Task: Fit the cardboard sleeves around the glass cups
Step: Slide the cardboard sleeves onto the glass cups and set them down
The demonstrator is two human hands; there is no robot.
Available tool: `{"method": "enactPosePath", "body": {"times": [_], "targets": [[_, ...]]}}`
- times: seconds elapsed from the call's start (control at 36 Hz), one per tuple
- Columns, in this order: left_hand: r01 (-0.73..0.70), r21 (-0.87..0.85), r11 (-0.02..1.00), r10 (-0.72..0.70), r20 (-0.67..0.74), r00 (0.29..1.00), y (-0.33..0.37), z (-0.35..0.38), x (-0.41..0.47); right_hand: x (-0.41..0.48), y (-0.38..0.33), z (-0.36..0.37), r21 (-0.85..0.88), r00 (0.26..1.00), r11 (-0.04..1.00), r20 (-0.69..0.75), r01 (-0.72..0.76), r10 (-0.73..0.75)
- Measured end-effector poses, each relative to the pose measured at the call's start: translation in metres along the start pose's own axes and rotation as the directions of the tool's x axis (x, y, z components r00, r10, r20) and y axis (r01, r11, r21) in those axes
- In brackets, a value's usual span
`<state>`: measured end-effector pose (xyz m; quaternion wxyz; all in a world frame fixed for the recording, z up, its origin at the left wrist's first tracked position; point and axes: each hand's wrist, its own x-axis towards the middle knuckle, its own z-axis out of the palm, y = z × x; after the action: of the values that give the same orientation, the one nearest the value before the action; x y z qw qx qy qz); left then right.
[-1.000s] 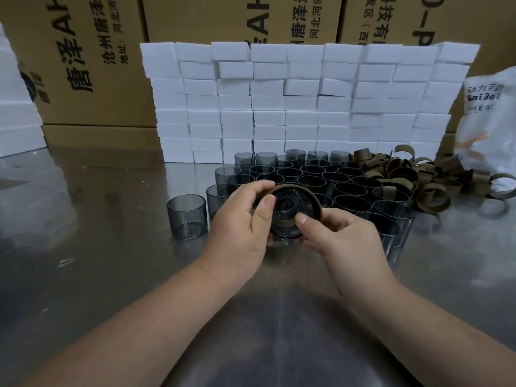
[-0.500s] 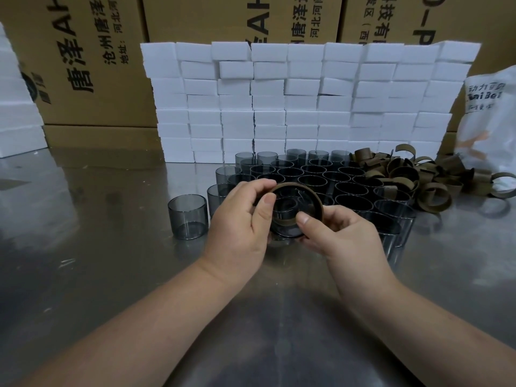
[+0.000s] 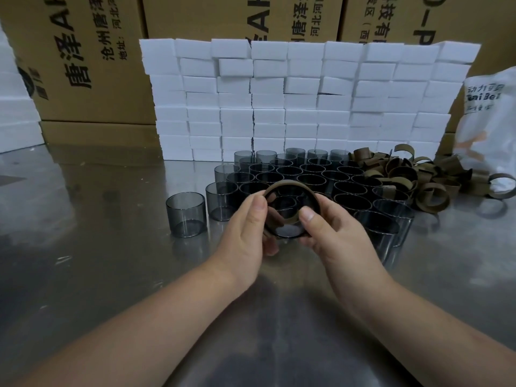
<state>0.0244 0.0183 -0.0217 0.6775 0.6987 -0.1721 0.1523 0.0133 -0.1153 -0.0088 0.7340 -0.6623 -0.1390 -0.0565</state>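
The left hand and right hand grip the glass cup with its cardboard sleeve over the middle of the surface, where an uneven push could crease the sleeve or drop the cup.

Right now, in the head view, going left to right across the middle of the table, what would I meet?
Lone glass cup → left hand → sleeved glass cup held between both hands → right hand → pile of loose cardboard sleeves → white plastic bag. The block of cups behind overlaps the hands, so it is omitted.
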Motion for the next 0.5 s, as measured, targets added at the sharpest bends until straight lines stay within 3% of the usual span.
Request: {"method": "enactPosePath", "body": {"times": [0.5], "targets": [[-0.099, -0.055, 0.994, 0.096, -0.057, 0.994, 0.0007, -0.0002, -0.0026, -0.0025, -0.0015, -0.0002, 0.099, 0.988, 0.995, 0.155, -0.032, 0.017]]}}
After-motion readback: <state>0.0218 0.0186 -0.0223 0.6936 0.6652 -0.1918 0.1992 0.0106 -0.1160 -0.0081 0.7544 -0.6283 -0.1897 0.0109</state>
